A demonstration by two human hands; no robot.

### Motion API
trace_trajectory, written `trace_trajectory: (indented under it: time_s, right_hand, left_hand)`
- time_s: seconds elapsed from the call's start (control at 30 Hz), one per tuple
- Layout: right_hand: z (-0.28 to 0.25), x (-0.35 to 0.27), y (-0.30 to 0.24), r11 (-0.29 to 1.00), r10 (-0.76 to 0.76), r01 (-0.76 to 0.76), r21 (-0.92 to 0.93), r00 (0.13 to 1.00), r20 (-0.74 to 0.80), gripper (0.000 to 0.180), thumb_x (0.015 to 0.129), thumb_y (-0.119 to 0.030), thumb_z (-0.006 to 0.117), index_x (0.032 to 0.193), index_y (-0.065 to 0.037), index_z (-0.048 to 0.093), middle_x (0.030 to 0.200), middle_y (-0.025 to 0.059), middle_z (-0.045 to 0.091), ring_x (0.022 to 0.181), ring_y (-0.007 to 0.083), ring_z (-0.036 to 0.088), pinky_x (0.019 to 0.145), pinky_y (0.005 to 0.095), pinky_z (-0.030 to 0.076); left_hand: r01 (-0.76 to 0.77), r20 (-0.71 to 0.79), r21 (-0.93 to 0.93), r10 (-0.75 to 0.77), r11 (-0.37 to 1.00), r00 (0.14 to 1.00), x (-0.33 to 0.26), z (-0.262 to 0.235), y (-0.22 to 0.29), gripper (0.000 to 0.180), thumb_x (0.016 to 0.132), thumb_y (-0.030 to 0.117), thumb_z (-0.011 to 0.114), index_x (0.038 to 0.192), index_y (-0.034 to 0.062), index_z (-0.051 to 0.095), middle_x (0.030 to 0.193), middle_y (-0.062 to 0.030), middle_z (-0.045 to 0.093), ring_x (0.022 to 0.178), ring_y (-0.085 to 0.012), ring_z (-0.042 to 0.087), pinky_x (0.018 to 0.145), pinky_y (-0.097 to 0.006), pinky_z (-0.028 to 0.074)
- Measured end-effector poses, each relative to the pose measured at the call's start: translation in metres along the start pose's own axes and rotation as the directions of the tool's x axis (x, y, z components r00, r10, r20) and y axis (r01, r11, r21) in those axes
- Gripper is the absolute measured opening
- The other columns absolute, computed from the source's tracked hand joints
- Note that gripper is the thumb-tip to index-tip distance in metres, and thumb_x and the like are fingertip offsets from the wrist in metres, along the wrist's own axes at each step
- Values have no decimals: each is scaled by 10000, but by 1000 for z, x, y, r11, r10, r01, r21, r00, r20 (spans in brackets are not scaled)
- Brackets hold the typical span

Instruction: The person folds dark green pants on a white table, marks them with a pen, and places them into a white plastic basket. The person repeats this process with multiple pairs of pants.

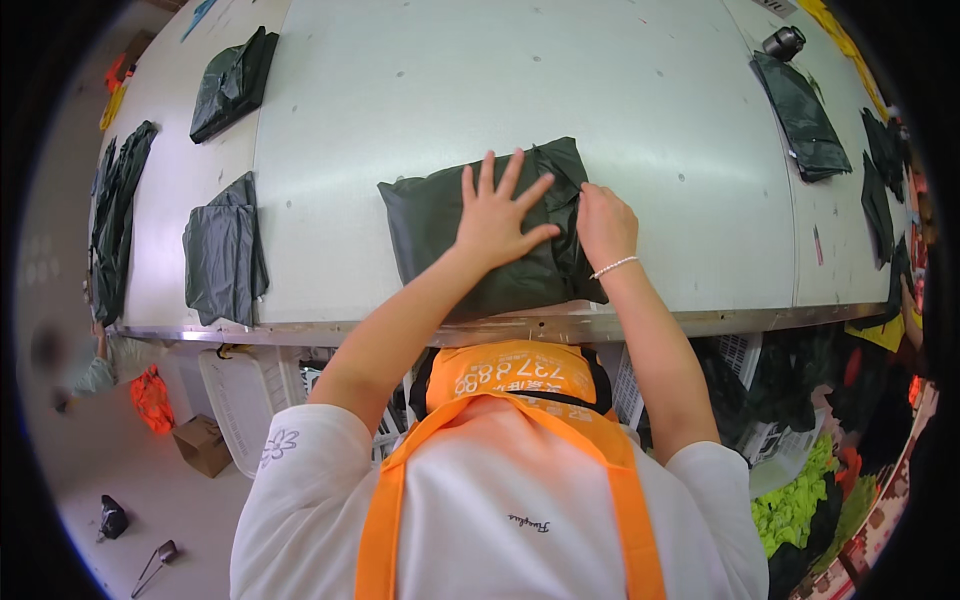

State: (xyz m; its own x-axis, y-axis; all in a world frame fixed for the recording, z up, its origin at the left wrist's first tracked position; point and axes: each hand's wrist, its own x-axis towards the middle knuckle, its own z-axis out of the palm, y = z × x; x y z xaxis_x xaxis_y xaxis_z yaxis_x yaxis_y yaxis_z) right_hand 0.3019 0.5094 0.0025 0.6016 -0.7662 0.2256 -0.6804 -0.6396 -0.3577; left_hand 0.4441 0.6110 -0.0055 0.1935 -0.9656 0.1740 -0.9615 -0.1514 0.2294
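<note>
In front of me on the pale tabletop lies a folded dark green garment (425,225) of smooth, slightly shiny fabric. My left hand (500,212) rests flat on top of it with the fingers spread. At the garment's right side, my right hand (607,225) pinches the edge of the fabric between thumb and fingers. A loose flap bunches between the two hands, and the near edge of the bundle reaches the table's front edge.
Folded dark green garments lie at the left (222,255), the far left (232,85) and the right (805,120). A dark cylindrical object (784,42) stands at the far right, near a red pen (818,245). White plastic baskets (240,400) sit below the table.
</note>
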Motion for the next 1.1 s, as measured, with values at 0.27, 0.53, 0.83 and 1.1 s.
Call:
trace_trajectory:
  time_s: [0.27,0.53,0.83,1.1]
  right_hand:
    - [39,1,-32,957,-268,280,-71,952,151,243,776,-68,539,991,29,598,775,92,599,720,227,613,579,336,514]
    - [31,10,-40,955,-237,276,-107,930,280,306,752,-59,567,1036,48,604,851,88,602,812,231,590,695,352,500]
    - [37,64,-23,962,-228,146,230,892,390,93,811,-61,507,837,-8,579,881,133,626,857,302,597,709,400,476]
    - [73,115,-17,987,-128,44,156,801,584,109,883,-92,494,988,-65,506,773,181,631,759,352,619,682,442,490]
  left_hand:
    - [32,114,-46,-26,998,993,4,32,-9,550,747,388,610,1247,171,538,1498,-164,199,1321,-460,216,1041,-611,177]
    - [-149,182,-105,166,983,969,24,18,-55,751,814,429,585,1364,-21,343,1430,-226,307,1301,-327,336,1070,-408,277]
    - [-85,204,-156,116,984,972,29,19,-54,787,813,455,582,1352,-61,328,1427,-211,315,1311,-325,319,1079,-446,253]
    - [169,-84,-514,-245,841,966,65,26,-68,285,878,214,510,1009,-1,643,1018,-157,638,974,-341,572,828,-437,462]
